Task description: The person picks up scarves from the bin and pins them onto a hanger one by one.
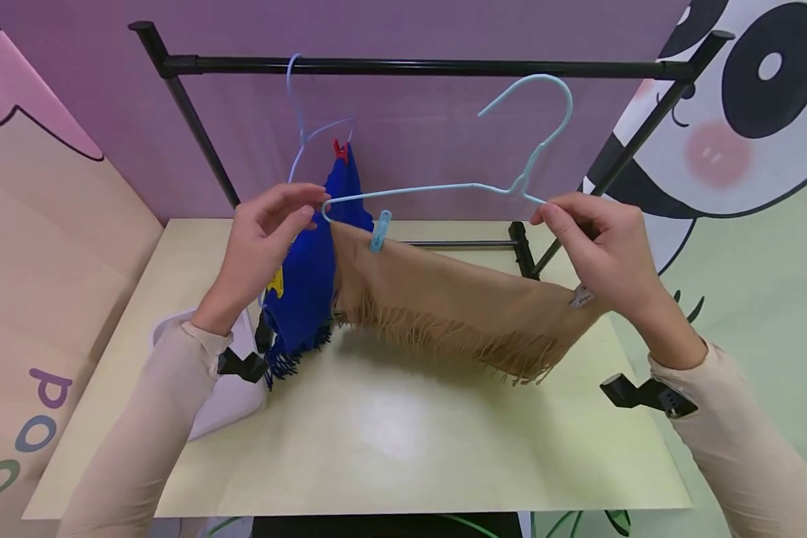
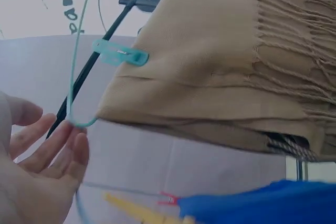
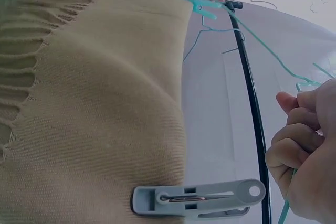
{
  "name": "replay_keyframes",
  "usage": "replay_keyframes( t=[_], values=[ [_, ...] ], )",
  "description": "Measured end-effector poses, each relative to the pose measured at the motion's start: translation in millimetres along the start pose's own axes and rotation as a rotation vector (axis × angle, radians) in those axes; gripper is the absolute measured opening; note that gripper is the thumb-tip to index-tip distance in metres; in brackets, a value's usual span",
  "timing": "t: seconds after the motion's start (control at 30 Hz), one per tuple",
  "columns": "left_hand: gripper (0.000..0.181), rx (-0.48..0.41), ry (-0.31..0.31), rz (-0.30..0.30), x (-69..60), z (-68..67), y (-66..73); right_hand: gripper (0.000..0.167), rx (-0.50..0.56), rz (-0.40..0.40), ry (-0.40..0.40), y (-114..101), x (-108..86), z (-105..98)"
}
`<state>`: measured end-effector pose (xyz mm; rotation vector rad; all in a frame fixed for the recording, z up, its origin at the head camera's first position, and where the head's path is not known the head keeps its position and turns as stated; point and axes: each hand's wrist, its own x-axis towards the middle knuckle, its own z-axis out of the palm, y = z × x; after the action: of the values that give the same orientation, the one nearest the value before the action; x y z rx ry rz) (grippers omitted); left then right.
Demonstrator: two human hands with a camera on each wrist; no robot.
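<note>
A light turquoise hanger [image 1: 430,190] is held up in front of a black rack, its hook pointing up near the rail. My right hand [image 1: 598,246] grips the hanger's bar just right of the hook, fingers curled round it in the right wrist view. At the other end, my left hand [image 1: 262,232] touches the hanger's corner [image 2: 84,123] with its fingertips, the thumb standing apart. From the hanger droops a tan fringed scarf [image 1: 437,284]. A turquoise clothespin [image 1: 380,231] clips its left part; a grey clothespin [image 3: 199,198] is on its right part, partly hidden by my right hand in the head view.
The black rail [image 1: 403,67] runs across the back. On it hangs a blue hanger [image 1: 301,138] with a blue fringed cloth [image 1: 316,269], held by a red clothespin [image 1: 340,151]. A whitish tray [image 1: 232,407] lies on the cream table [image 1: 410,448] behind my left forearm.
</note>
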<state>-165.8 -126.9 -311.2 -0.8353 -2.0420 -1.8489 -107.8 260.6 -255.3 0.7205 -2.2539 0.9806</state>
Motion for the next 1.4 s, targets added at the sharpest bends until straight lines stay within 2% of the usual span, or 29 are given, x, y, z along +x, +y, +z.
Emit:
replay_keyframes(
  t=[0.13, 0.27, 0.4, 0.5, 0.6, 0.7, 0.8, 0.9, 1.07, 1.27, 1.4],
  values=[
    [0.02, -0.07, 0.148, 0.008, -4.3, -15.3, -1.3, 0.016, -0.017, 0.035, -0.004, 4, 0.1, -1],
    [0.011, -0.152, 0.286, -0.036, -7.7, -29.4, -6.3, 0.014, -0.009, 0.119, -0.004, 8, -3.9, -3],
    [0.012, -0.037, 0.359, -0.09, -10.7, -36.9, -15.0, 0.014, 0.042, 0.216, -0.052, 8, -4.2, -1],
    [0.015, 0.106, 0.406, -0.118, -8.0, -42.6, -29.0, 0.017, 0.162, 0.278, -0.082, 6, -3.2, -1],
    [0.019, 0.242, 0.42, -0.165, -2.9, -49.1, -49.2, 0.017, 0.393, 0.359, -0.082, 5, -4.5, -2],
    [0.026, 0.385, 0.405, -0.221, 1.5, -55.5, -69.1, 0.018, 0.619, 0.426, -0.069, 5, -6.3, -1],
    [0.026, 0.443, 0.42, -0.272, 4.6, -62.0, -84.1, 0.02, 0.719, 0.449, -0.076, 5, -6.6, 1],
    [0.021, 0.451, 0.465, -0.309, 6.4, -68.5, -93.3, 0.021, 0.784, 0.47, -0.088, 7, -4.8, 4],
    [0.021, 0.431, 0.508, -0.352, 8.9, -76.6, -97.2, 0.021, 0.857, 0.516, -0.08, 15, 1.5, 5],
    [0.032, 0.469, 0.473, -0.351, 12.3, -83.5, -102.9, 0.022, 0.906, 0.548, -0.048, 22, 8.9, 9],
    [0.028, 0.471, 0.451, -0.301, 13.0, -86.8, -108.2, 0.024, 0.919, 0.575, -0.022, 23, 16.2, 12]
  ],
)
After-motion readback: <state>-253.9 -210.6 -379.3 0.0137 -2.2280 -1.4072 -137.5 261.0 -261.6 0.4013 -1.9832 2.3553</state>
